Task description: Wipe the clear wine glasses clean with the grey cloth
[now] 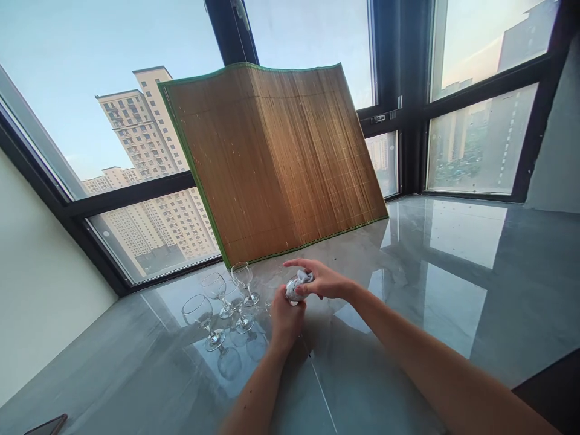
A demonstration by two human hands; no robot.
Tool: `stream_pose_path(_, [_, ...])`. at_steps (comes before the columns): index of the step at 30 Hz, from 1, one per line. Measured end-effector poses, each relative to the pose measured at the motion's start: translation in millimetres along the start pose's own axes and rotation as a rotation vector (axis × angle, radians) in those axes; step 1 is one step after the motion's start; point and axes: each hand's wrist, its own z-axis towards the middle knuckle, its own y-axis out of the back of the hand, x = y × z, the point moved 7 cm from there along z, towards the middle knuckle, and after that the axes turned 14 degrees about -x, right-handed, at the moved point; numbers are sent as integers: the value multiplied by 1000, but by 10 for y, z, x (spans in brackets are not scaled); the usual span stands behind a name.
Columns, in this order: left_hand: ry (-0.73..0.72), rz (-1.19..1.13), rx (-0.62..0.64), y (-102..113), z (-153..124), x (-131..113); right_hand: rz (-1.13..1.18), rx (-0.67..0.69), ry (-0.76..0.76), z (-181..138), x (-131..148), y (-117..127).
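My left hand point(286, 320) is wrapped round a glass point(293, 295), which looks like a small wine glass; its stem and foot are mostly hidden by the fingers. A crumpled pale cloth point(305, 277) sits at the glass's mouth, partly inside it. My right hand point(327, 280) grips this cloth, thumb pressed on it and index finger stretched out to the left. To the left of my hands, several clear stemmed wine glasses stand upright in a group, among them a front one point(198, 312) and a back one point(242, 276).
All this is on a glossy grey tiled surface point(385, 362) with window reflections. A brown woven bamboo mat point(276, 163) with green edging leans against the dark window frames point(410, 90) behind. A dark flat object point(48, 425) lies at the lower left corner.
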Motion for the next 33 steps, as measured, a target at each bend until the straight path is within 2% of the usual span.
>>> stream_pose_path(4, [15, -128, -59, 62, 11, -50, 86, -138, 61, -4, 81, 14])
stream_pose_path(13, [-24, -189, -148, 171, -4, -148, 273, -376, 103, -71, 163, 8])
stream_pose_path(20, [-121, -96, -250, 252, -13, -199, 376, -456, 66, -79, 114, 46])
stream_pose_path(25, [-61, -156, -220, 207, 2, -150, 291, -478, 149, -126, 237, 36])
stream_pose_path(28, [-52, -163, -203, 186, 1, -146, 322, -523, 122, -133, 208, 27])
stream_pose_path(30, [-38, -173, -192, 174, -1, -123, 271, -598, 150, -130, 195, 85])
stream_pose_path(33, [11, -223, -206, 179, 5, -50, 139, -851, 239, -145, 176, 358])
